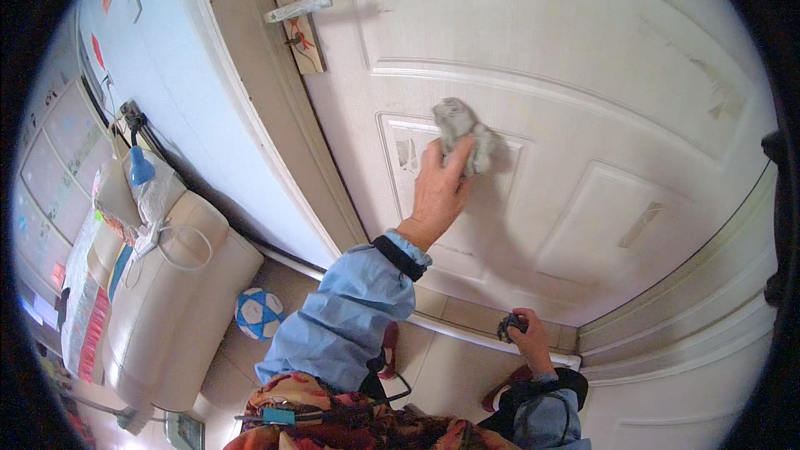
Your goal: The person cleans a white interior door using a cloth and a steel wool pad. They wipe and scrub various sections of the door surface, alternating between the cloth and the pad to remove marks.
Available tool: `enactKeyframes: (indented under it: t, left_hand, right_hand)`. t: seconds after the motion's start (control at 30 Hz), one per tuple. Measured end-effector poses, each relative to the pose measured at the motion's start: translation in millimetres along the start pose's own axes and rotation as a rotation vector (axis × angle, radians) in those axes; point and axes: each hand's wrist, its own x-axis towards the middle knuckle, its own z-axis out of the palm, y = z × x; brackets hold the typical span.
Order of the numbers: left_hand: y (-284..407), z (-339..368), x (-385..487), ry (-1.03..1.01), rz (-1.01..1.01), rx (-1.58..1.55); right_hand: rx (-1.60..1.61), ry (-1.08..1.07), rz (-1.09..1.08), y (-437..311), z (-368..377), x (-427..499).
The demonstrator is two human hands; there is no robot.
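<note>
My left hand (440, 190) grips a crumpled grey-white cloth (461, 128) against a white panelled door (562, 119). Cloth and fingers lie over the upper edge of a small raised panel. A patch of worn residue (406, 154) shows just left of the cloth. Lower down and to the right, my right hand (532, 337) holds a small dark wad (511, 326), which looks like a scouring pad. It is apart from the door's surface, near its foot. Both forearms wear blue sleeves with dark bands at the wrists.
A lever handle (299, 7) with a key on red string juts from the door's left side. Left stand a cream sofa (181, 300), a blue-shaded lamp (141, 165) and a blue-and-white ball (259, 314). A pale threshold strip (456, 332) crosses the floor by my feet.
</note>
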Motion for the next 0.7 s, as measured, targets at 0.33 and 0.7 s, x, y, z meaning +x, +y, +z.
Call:
enactKeyframes:
  t: [0.33,0.7]
  left_hand:
    - [-13,-91,148,0.656,-0.173,-0.079]
    - [69,-26,150,0.322,0.500,0.319]
  right_hand:
    - [-0.059,0.074,-0.042,1,-9,-10]
    - [0.027,0.133,-0.015,2,-12,-14]
